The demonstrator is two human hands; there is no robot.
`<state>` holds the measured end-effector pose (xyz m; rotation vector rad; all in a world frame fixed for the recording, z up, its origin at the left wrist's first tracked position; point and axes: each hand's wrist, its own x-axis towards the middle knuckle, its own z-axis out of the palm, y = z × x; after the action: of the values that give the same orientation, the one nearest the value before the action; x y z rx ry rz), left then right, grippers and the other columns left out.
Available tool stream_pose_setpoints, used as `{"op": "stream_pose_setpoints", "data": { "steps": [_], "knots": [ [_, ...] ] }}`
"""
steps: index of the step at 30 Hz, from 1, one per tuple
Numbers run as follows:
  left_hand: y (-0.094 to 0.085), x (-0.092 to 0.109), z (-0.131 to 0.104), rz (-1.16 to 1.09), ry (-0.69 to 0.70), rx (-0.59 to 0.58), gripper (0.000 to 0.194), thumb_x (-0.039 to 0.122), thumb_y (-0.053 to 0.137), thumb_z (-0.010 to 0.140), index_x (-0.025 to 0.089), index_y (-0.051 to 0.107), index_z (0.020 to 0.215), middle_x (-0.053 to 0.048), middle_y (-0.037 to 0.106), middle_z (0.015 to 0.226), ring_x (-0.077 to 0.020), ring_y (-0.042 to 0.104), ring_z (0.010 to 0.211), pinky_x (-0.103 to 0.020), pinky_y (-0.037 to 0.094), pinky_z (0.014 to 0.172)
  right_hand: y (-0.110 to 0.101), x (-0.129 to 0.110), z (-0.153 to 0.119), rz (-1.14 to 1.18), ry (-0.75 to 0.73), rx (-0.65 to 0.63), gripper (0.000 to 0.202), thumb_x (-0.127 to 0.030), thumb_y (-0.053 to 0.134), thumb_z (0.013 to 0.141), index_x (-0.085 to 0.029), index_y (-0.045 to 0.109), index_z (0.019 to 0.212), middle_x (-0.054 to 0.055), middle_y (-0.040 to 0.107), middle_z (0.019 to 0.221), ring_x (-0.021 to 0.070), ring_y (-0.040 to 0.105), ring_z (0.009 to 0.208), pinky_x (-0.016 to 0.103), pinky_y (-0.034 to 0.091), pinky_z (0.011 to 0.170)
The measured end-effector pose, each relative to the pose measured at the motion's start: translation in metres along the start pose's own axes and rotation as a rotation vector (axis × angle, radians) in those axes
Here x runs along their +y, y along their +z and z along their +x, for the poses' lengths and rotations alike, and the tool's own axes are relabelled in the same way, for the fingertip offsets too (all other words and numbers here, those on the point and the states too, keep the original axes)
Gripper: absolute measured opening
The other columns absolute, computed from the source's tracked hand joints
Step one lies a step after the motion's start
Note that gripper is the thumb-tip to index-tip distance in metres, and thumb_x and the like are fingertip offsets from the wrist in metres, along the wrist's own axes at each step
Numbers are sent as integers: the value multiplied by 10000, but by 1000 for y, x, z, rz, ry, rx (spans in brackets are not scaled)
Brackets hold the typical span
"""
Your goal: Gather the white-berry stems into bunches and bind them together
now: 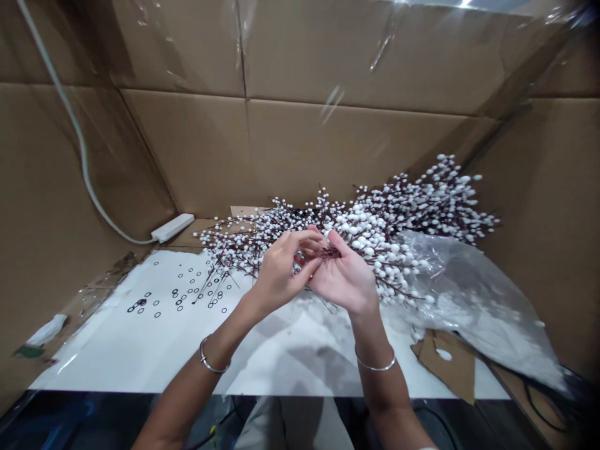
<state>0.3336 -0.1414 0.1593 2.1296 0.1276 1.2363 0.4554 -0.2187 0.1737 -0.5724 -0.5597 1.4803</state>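
Note:
My right hand (347,278) is turned palm up, its thumb and fingers round the dark stems (330,252) of a bunch of white-berry branches (368,228). My left hand (284,265) meets it from the left, thumb and fingers curled in a pinch at those same stems. Its fingertips are partly hidden, and anything small between them cannot be made out. The berries spread out behind and to the right of both hands. More white-berry sprays (253,234) lie behind my left hand, with thin bare stems pointing toward me.
Small black rings (141,302) lie scattered over the white board (187,356) at left. A white power strip (173,227) with a cable sits at the back left. Clear plastic wrap (478,294) and a cardboard piece (447,362) lie at right. Cardboard walls (356,144) enclose the table.

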Motion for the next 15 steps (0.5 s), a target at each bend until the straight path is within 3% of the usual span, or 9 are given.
{"op": "stream_pose_setpoints", "data": {
  "steps": [5,15],
  "knots": [
    [7,4,-3,-52,-34,75,297,156,626,838,219,504,1103,-49,606,1029,-156,646,937,-272,555,760,2,-3,-4,61,32,-9,422,-453,272,981,-277,642,1080,-14,664,957,98,595,976,259,490,905],
    [10,10,-9,-71,-20,128,272,157,635,832,210,503,1064,-29,574,958,-130,657,862,-237,548,685,5,-2,-7,22,49,11,399,-515,331,949,-313,658,1057,-15,658,896,111,602,905,259,505,825]
  ]
}}
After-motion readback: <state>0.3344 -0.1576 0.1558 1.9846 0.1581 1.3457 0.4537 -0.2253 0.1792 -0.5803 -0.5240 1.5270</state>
